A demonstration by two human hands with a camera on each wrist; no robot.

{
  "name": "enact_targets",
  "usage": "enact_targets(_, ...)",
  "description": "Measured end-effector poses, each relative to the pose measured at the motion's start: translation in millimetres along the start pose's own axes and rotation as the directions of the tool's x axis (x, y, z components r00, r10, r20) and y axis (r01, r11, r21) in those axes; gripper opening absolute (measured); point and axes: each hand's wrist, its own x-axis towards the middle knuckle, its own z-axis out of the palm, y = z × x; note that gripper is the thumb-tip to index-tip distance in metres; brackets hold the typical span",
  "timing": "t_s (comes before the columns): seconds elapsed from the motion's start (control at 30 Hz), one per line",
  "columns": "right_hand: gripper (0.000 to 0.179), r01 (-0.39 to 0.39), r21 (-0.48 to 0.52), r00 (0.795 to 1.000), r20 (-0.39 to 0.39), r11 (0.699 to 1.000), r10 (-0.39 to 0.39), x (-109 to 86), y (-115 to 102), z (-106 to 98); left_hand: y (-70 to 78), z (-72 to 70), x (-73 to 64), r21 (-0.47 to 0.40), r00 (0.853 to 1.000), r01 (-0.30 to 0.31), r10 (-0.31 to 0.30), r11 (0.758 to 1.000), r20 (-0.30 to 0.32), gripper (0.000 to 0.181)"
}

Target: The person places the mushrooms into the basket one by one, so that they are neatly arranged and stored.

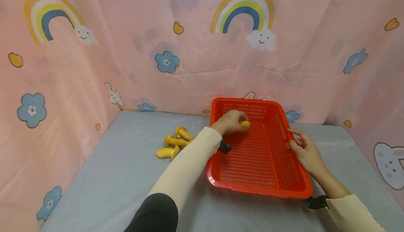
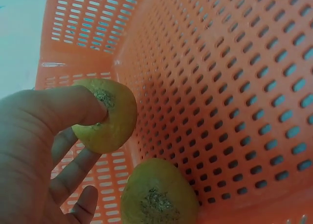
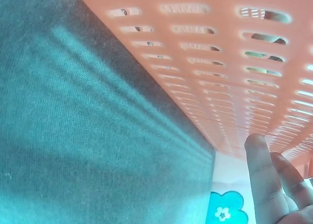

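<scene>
- Across the back and both sides hangs a pink curtain (image 1: 195, 90), printed with rainbows, smiling clouds, blue flowers and small hearts
- Below it spreads a table (image 1: 104, 179) with a grey-blue cover, its far edge close to the curtain
- Right of the table's middle is a red basket (image 1: 249, 168), rectangular and slotted, its mouth facing up; whether its whole base touches the table I cannot tell
- Over the basket's left side reaches a cream sleeve (image 1: 186, 168) with a dark band further up
- Inside the basket, the left hand (image 1: 231, 121) pinches a yellow piece (image 2: 122, 119), thumb pressed on its dark-speckled end
- At the basket's right side, the right hand (image 1: 307, 154) touches the rim and outer wall, fingers fairly straight and relaxed
- To the basket's left lie yellow mushroom-shaped pieces (image 1: 173, 141), at least three, bunched on the table and partly behind the sleeve
- Near the held one, a second yellow piece (image 2: 159, 197) sits in the basket
</scene>
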Motion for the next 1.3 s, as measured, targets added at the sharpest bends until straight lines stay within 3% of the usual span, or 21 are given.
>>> enact_targets(0.23, 0.051, 0.0, 0.015, 1.0, 0.012, 1.0, 0.0, 0.1, 0.9, -0.1, 0.4, -0.9, -1.6, -0.018, 1.0, 0.021, -0.02, 1.0, 0.013, 0.025)
enact_targets(0.57, 0.051, 0.0, 0.017, 1.0, 0.011, 1.0, 0.0, 0.5, 1.7, 0.7, 0.7, 0.1, -0.3, 0.113, 0.999, -0.01, 0.005, 0.994, 0.044, 0.022)
enact_targets(0.93, 0.051, 0.007, 0.019, 1.0, 0.012, 1.0, -0.008, -0.4, 2.6, -0.4, 1.4, 6.4, 2.7, 0.258, 0.996, -0.038, 0.015, 0.965, 0.091, 0.021)
enact_targets(1.3, 0.051, 0.002, 0.02, 1.0, 0.016, 1.0, -0.002, 0.1, 2.4, -0.3, -0.4, 8.7, 3.6, 0.29, 0.997, -0.038, 0.015, 0.956, 0.081, 0.025)
